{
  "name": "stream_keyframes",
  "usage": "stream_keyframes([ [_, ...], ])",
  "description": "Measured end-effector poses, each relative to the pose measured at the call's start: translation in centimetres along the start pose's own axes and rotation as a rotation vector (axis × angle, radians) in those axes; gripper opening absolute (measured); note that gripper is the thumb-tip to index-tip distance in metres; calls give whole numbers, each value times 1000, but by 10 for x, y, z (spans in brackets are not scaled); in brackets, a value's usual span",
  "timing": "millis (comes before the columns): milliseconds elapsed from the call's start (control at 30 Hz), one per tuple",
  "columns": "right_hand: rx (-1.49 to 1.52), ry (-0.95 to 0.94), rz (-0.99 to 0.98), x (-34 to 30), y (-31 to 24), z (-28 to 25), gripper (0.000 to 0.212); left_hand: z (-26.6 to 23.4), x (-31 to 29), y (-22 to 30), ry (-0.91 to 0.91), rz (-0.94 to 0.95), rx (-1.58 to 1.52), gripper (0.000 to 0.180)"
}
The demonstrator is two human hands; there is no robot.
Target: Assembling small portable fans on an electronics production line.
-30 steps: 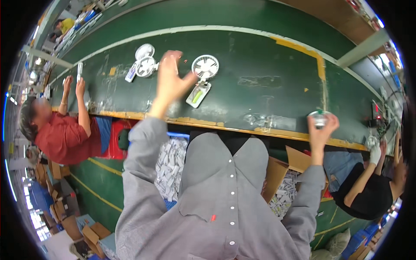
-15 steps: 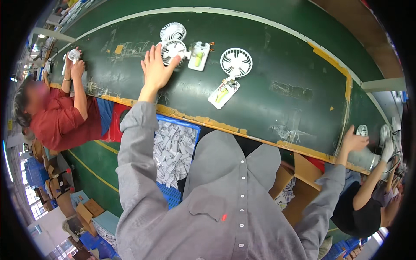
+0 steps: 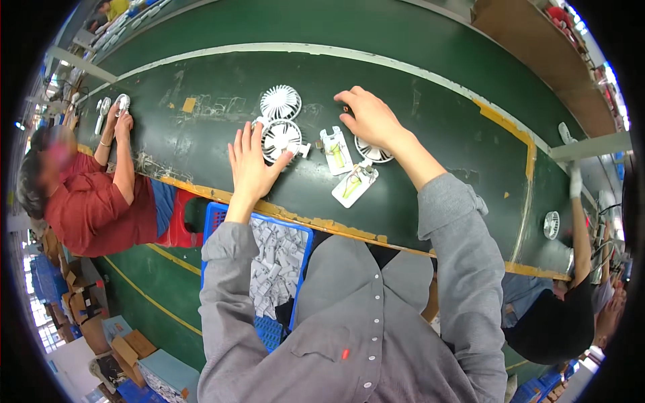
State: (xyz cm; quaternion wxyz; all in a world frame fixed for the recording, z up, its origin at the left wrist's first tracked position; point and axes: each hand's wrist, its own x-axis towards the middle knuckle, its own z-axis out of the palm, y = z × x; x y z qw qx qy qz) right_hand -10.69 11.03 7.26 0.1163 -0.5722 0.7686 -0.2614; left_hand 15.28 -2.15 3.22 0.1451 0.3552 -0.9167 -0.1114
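A white fan head (image 3: 280,142) with a short neck lies on the green table, and my left hand (image 3: 248,164) rests against its left side, fingers spread. Just beyond it lies a round white slotted fan cover (image 3: 280,102). To the right is an open white handle housing (image 3: 336,152) with a yellow-green part inside. A second open housing (image 3: 354,185) lies nearer me, joined to another fan head (image 3: 373,152) partly hidden under my right hand (image 3: 375,122). My right fingers are apart, near a small orange-copper piece (image 3: 346,109); no grip on it shows.
A blue crate (image 3: 306,258) of white parts stands below the table edge at left. A loose fan head (image 3: 551,225) lies far right, near a co-worker in black (image 3: 554,326). At left a person in red (image 3: 111,205) handles a white fan.
My right hand has left the fan head at the far right and come over the middle parts. The left housing now lies turned and farther from its fan head. The view has shifted.
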Motion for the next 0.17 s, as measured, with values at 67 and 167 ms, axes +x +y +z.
stream_keyframes([
  [67, -47, -140, 18, 13, 5, 6, 33, -1, -5, -4, 17, -34, -39, 94],
  [167, -128, -384, 104, 29, 2, 2, 32, -4, -17, 12, 146, -19, 30, 93],
])
